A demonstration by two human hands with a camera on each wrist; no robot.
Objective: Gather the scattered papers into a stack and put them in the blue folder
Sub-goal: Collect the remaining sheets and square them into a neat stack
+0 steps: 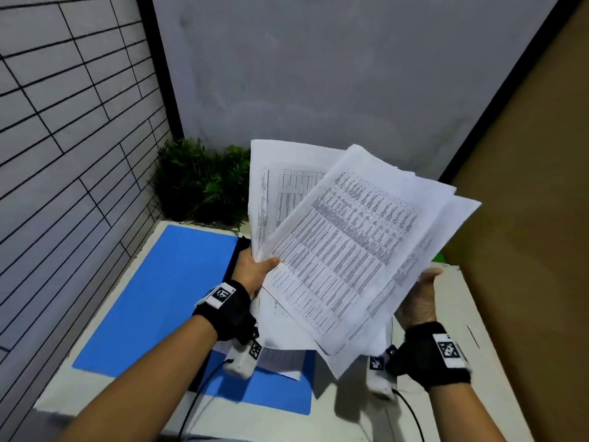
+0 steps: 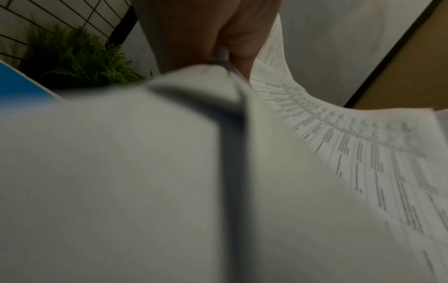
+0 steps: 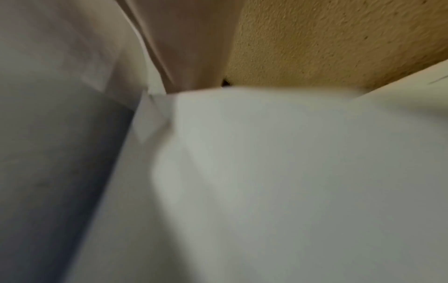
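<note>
A loose, fanned bundle of printed papers (image 1: pixel 347 247) is held up in the air above the table. My left hand (image 1: pixel 255 269) pinches its left edge, thumb on top. My right hand (image 1: pixel 420 298) grips its right edge from below. The open blue folder (image 1: pixel 165 298) lies flat on the table under and left of the papers, with one more sheet (image 1: pixel 280 362) lying on its right half. In the left wrist view the papers (image 2: pixel 339 153) fill most of the frame below my fingers (image 2: pixel 189 38). The right wrist view shows blurred paper (image 3: pixel 266 172) and part of my hand (image 3: pixel 194 47).
A green potted plant (image 1: pixel 204 183) stands at the table's far left corner, behind the folder. A tiled wall runs along the left, a grey wall behind, and a brown board (image 1: pixel 526 186) on the right. The white table (image 1: pixel 471 330) edge lies near my right wrist.
</note>
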